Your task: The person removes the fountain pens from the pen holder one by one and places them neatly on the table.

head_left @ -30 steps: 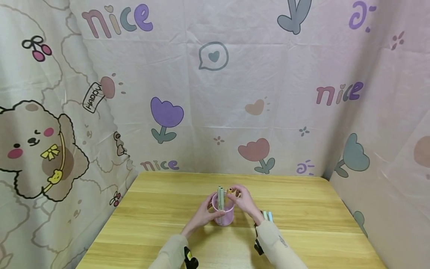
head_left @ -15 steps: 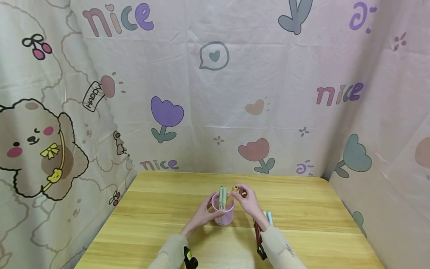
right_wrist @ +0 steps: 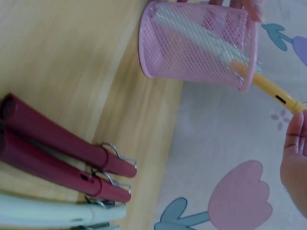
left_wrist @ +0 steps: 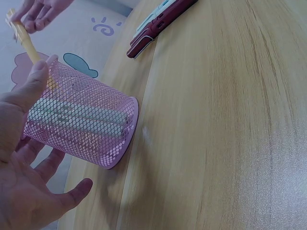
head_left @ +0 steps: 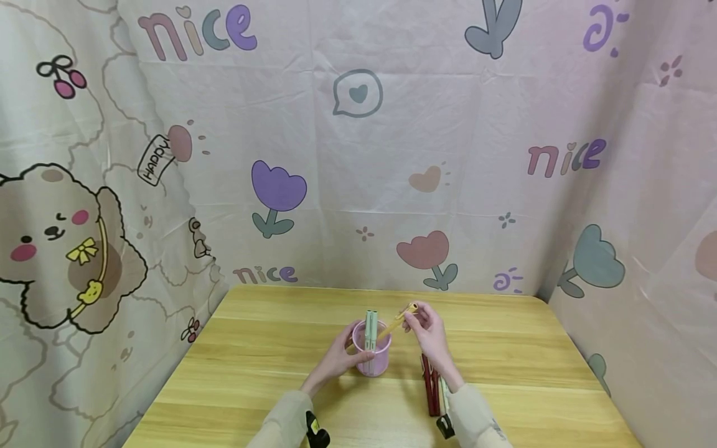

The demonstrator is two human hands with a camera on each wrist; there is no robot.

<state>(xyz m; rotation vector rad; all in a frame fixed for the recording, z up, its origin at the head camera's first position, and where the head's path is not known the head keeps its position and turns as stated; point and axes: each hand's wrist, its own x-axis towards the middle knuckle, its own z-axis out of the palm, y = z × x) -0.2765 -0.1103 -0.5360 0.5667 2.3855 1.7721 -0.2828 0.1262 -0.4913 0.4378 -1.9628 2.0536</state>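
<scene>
A pink mesh pen cup (head_left: 376,364) stands upright on the wooden table. My left hand (head_left: 339,354) holds it from the left, with the thumb (left_wrist: 34,82) at the rim. Two pale green pens (head_left: 371,328) stand inside, visible through the mesh in the left wrist view. At the cup's right, my right hand (head_left: 430,328) pinches the upper end of a yellow pen (head_left: 399,320). That pen slants up to the right, its lower end still inside the cup's mouth, as the right wrist view also shows (right_wrist: 276,91).
Two dark red pens (right_wrist: 72,165) lie side by side on the table (head_left: 269,348) under my right forearm. Beside them lies a pale green pen (right_wrist: 53,211), partly covered by the sleeve in the head view. A printed cloth (head_left: 358,155) hangs behind the table.
My right hand has moved right and slightly up, drawing the yellow pen partly out and tilting it rightward. The forearm's shift uncovers the dark red pens. My left hand stays on the cup.
</scene>
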